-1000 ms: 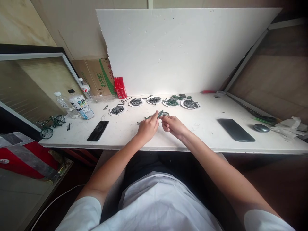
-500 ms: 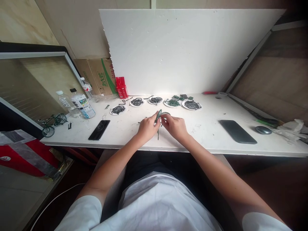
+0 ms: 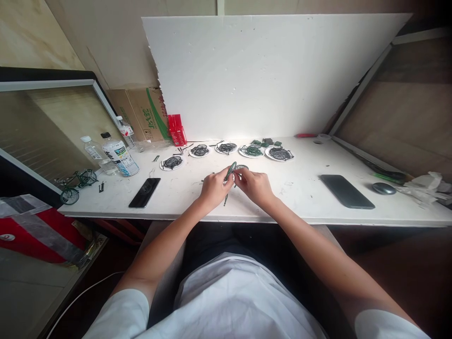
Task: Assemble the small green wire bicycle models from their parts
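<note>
Both hands meet over the middle of the desk around a small model bicycle, mostly hidden by fingers. My left hand is closed on its green curved end, which looks like a wheel with a mudguard seen edge-on. My right hand pinches at it with thumb and fingertips; the exact small part between them is hidden. A dark spoked wheel shows just beyond the right fingers. Below the hands a thin dark piece is visible. Another green model bicycle stands at the desk's left end.
Several white plates of black and green parts line the back, beside a red box. Bottles and a phone are on the left. A dark flat device and a mouse lie right. A white board leans behind.
The view has shifted slightly. Both hands stay together at the model bicycle with small finger movements, and the thin dark piece below them now sits slanted and further left.
</note>
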### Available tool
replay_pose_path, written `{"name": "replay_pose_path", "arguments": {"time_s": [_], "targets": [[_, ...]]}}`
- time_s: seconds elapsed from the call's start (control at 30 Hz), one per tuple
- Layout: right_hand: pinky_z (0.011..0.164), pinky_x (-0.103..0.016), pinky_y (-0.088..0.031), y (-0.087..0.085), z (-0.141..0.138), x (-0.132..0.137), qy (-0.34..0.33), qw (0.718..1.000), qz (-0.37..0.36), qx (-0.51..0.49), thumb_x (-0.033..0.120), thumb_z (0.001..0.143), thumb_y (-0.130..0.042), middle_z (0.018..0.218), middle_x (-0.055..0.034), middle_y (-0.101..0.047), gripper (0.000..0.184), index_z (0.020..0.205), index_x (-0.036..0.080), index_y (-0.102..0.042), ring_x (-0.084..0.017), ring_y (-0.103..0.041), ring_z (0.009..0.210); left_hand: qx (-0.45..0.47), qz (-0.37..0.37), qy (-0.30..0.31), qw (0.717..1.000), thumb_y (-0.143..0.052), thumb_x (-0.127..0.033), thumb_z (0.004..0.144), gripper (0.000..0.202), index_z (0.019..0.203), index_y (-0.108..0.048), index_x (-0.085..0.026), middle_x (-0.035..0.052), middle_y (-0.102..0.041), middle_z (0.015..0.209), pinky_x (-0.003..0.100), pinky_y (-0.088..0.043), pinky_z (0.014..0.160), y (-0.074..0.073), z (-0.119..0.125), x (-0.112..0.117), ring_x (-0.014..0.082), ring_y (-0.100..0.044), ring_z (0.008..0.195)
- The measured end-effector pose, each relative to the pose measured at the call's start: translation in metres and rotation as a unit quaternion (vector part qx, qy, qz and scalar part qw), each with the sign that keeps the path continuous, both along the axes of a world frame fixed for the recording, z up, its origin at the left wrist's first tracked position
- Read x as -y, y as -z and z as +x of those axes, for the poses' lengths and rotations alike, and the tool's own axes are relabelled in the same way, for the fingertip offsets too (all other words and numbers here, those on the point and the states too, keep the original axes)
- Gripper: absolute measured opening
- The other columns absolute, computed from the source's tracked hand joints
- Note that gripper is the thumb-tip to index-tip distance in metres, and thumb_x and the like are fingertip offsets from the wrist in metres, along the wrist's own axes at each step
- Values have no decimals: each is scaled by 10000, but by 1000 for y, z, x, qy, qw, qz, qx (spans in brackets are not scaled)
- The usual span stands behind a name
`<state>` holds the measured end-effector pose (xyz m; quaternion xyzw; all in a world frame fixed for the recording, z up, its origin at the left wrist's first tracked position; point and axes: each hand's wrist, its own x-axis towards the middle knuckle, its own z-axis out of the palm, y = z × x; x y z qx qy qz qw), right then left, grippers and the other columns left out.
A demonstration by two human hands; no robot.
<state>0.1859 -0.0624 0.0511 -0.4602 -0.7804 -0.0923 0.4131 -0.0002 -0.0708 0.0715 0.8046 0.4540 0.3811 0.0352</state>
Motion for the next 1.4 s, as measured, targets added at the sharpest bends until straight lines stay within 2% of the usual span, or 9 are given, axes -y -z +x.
{"name": "replay_pose_path", "arguments": {"time_s": [0.13, 0.27, 0.43, 0.67, 0.87, 1.03, 1.2, 1.4], "targets": [[592, -286, -364, -2, -2, 4, -29, 996, -42, -71, 438, 1072, -517, 683, -27, -685, 314, 1065, 201, -722, -157, -553, 551, 3, 2, -8, 1000, -551, -255, 1061, 320, 1301, -752, -190, 53, -784, 823, 241, -463, 678, -1, 1, 1, 158, -677, 675], [600, -287, -389, -6, -5, 9, -58, 984, -91, -144, 515, 1069, -524, 637, -2, -619, 348, 1035, 215, -698, -162, -536, 559, -1, 16, -15, 1000, -547, -279, 1074, 366, 1374, -726, -171, 77, -807, 882, 259, -484, 708, 1, 2, 1, 172, -697, 705], [593, -285, -378, -6, -7, 10, -59, 979, -101, -167, 514, 1054, -555, 636, 7, -609, 324, 993, 219, -674, -159, -534, 556, -6, 20, -23, 1000, -555, -291, 1080, 380, 1411, -704, -178, 79, -818, 910, 260, -511, 727, 5, 2, -1, 175, -722, 725], [572, -285, -333, 3, -5, 2, -8, 996, -35, -81, 460, 1070, -507, 669, -25, -671, 329, 1018, 197, -697, -159, -544, 533, 13, 3, -9, 1000, -556, -270, 1075, 376, 1411, -708, -196, 91, -836, 1009, 268, -569, 796, 8, 4, -3, 191, -764, 810], [581, -281, -351, 3, -4, 2, -9, 996, -45, -78, 480, 1083, -501, 694, -29, -688, 339, 1025, 203, -689, -161, -564, 545, 21, -11, -11, 1000, -596, -282, 1055, 389, 1423, -708, -222, 98, -839, 1037, 290, -609, 838, 7, 4, -4, 224, -791, 889], [576, -282, -335, 4, -4, 2, 4, 998, -26, -53, 444, 1091, -486, 694, -35, -702, 328, 1054, 195, -697, -162, -568, 544, 23, -12, -5, 1000, -571, -277, 1065, 382, 1416, -707, -211, 93, -840, 1010, 289, -605, 824, 6, 4, -3, 214, -784, 851], [565, -308, -274, 4, 0, 1, 19, 999, 23, 44, 344, 1099, -467, 679, -53, -718, 285, 1038, 186, -696, -172, -566, 545, 13, -8, -6, 1000, -559, -269, 1063, 424, 1455, -675, -159, 116, -839, 1037, 306, -595, 837, 4, 5, -1, 218, -778, 833], [559, -309, -258, 0, 2, 2, 15, 997, 17, 79, 312, 1094, -457, 688, -64, -725, 253, 1022, 189, -666, -174, -555, 535, 14, -20, -6, 1000, -563, -266, 1060, 423, 1456, -678, -174, 110, -841, 1037, 305, -604, 843, 5, 4, -2, 222, -787, 849]]}}
